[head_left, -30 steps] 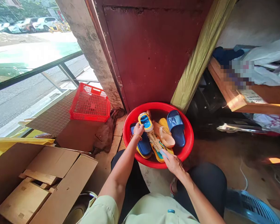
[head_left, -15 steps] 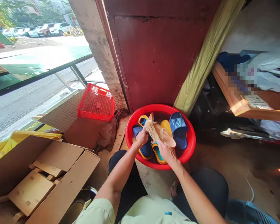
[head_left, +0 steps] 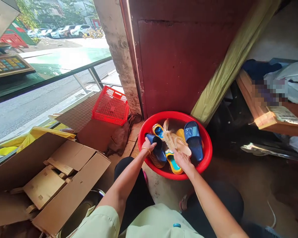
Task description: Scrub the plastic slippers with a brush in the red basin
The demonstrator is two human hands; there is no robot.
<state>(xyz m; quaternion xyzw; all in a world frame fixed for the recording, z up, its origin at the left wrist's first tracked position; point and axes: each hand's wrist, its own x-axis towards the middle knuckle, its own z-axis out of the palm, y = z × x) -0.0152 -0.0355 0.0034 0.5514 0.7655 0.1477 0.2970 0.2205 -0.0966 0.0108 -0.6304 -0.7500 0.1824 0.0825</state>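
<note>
A round red basin holds several sandals and slippers. My left hand grips a dark blue slipper at the basin's left side. My right hand is closed round the handle of a scrubbing brush, its pale bristles pointing up and left. Beige sandals lie beside the brush. Another blue slipper rests on the right side of the basin. Yellow shoes with blue-green insides sit at the near side, and one more lies towards the back left.
Behind the basin stands a dark red door with a yellowish curtain. To the left are a red crate and a cardboard box with a small wooden stool. A wooden shelf juts out at the right.
My left hand has moved off the beige sandal and taken hold of the blue slipper, which is now tilted up. The brush stays in my right hand. The view has shifted left.
</note>
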